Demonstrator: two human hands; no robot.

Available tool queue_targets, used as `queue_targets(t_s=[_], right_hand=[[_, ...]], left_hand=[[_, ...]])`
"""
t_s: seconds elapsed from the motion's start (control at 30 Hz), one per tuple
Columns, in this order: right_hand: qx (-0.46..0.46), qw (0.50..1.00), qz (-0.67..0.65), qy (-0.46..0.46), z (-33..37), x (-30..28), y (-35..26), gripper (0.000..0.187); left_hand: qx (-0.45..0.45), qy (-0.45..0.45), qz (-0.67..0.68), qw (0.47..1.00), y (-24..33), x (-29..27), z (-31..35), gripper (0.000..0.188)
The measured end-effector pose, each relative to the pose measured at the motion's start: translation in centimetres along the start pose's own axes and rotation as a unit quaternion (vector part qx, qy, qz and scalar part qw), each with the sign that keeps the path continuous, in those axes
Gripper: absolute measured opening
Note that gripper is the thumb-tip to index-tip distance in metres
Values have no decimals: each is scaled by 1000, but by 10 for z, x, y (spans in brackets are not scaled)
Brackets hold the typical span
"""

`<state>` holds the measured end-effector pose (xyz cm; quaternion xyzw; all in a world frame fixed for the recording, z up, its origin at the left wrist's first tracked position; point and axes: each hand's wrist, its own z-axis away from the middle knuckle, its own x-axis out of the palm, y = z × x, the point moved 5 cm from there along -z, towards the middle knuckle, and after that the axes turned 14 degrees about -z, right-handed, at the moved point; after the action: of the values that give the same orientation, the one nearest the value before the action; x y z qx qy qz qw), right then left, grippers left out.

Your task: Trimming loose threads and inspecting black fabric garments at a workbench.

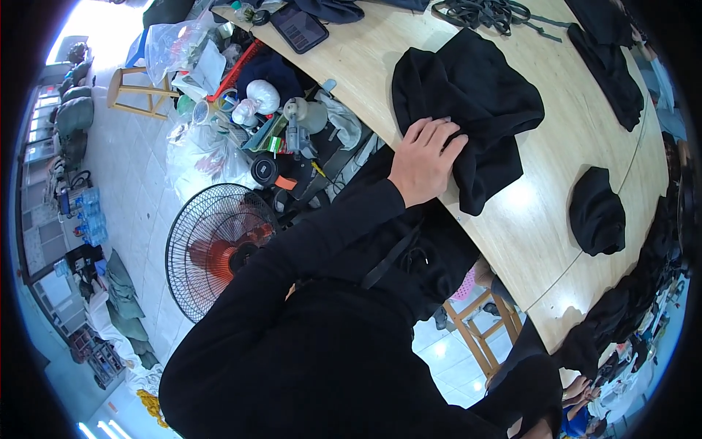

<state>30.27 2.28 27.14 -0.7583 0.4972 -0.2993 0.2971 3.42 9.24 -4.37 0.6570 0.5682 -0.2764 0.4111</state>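
Note:
My left hand (426, 162) rests at the table's edge, its fingers curled into a piece of black cloth (475, 88). The cloth lies bunched and folded on the wooden table (504, 234), and its lower corner reaches close to the edge. Folds cover the left fingertips in part. More black fabric (431, 263) with a cord or strap lies between my body and the table. My right hand cannot be made out; only dark sleeve shows toward the lower right.
A smaller black cloth piece (598, 211) lies to the right on the table. Black straps (482, 14) and a phone (300, 28) are at the far side. A fan (219, 252) stands left of my arm, near bags and clutter. A wooden stool (479, 333) is below the table. Another person's hands (578, 389) show at lower right.

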Motion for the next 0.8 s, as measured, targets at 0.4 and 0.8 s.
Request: queue_targets(t_s=[0.4, 0.8], right_hand=[[-64, 998, -1, -1, -4, -8, 0, 13], [-128, 992, 0, -3, -8, -23, 5, 11]], left_hand=[[-2, 1, -3, 1000, 0, 1, 1, 38], [0, 0, -2, 1000, -1, 0, 0, 38]])
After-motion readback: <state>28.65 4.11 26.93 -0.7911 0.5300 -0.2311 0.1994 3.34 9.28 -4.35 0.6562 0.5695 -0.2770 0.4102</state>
